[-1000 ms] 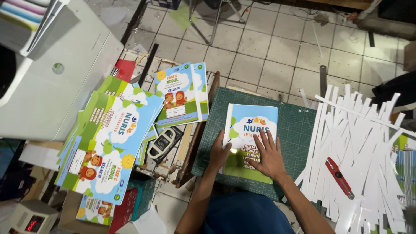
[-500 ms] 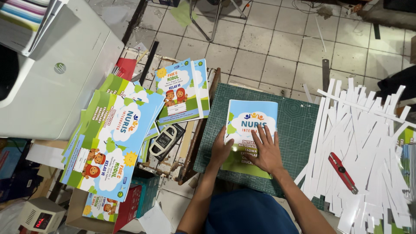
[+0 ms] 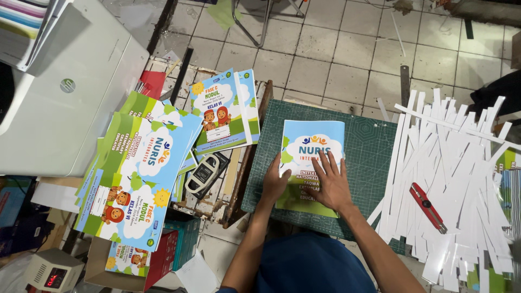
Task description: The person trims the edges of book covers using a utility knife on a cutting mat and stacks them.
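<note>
Both hands lie flat on a booklet (image 3: pixel 312 142) that rests on the green cutting mat (image 3: pixel 374 146). The right hand (image 3: pixel 332 185) is spread wide, palm down, over the middle and lower right of the booklet's cover, and hides most of the print there. The left hand (image 3: pixel 275 183) presses on the booklet's left edge with the fingers together; whether the thumb curls under that edge cannot be seen. Neither hand grips anything. The booklet's lower end is partly covered by the wrists, and the person's head, in a blue cap (image 3: pixel 312 268), blocks the near edge of the mat.

The booklet's cover is pale blue at the top with a white cloud shape, and green toward the bottom. Left of the mat, across a wooden rail, lies a booklet of the same kind (image 3: pixel 225 111), showing two cartoon children on blue and green. Further left of the mat a fanned stack of printed covers (image 3: pixel 144 173) in the same blue, white and green overlaps itself, so the lower sheets are mostly hidden. Between that stack and the mat sits a tape dispenser (image 3: pixel 203 174), partly tucked under paper. Right of the mat is a heap of white paper strips (image 3: pixel 461 163), with a red utility knife (image 3: pixel 427 200) lying on it; the heap runs out of view. Far left of the mat stands a grey printer (image 3: pixel 59 92), cut off by the picture's edge.
</note>
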